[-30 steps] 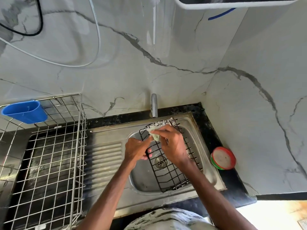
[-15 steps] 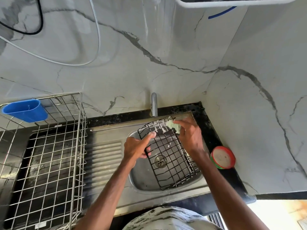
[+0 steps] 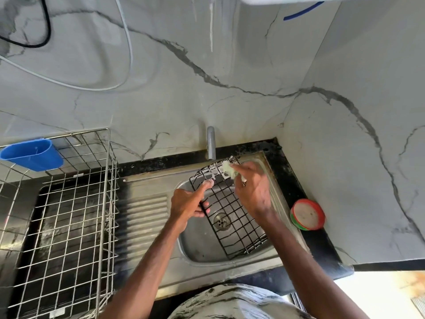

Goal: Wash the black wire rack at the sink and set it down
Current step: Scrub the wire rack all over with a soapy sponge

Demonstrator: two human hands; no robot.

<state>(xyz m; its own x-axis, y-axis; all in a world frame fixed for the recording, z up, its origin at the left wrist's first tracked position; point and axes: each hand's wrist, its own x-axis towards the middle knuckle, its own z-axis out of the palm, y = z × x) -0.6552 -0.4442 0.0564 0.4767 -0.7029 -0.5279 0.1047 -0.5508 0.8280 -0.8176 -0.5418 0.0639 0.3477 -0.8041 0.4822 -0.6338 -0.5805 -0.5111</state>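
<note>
1. The black wire rack (image 3: 232,217) lies slanted across the sink basin (image 3: 202,245), leaving bare floor only at the near left
2. The tap (image 3: 211,143) hangs just above the rack's far edge, narrowing the way in from behind
3. The left hand (image 3: 187,204) grips the rack's left edge and the right hand (image 3: 253,189) pinches a pale scrubber (image 3: 227,169) at its far corner, blocking both sides
4. The ribbed drainboard (image 3: 147,217) is open, walled on its left by the tall steel wire basket (image 3: 69,203)
5. A round tub (image 3: 307,214) sits on the narrow counter strip by the side wall (image 3: 356,157); the room there seems tight
</note>
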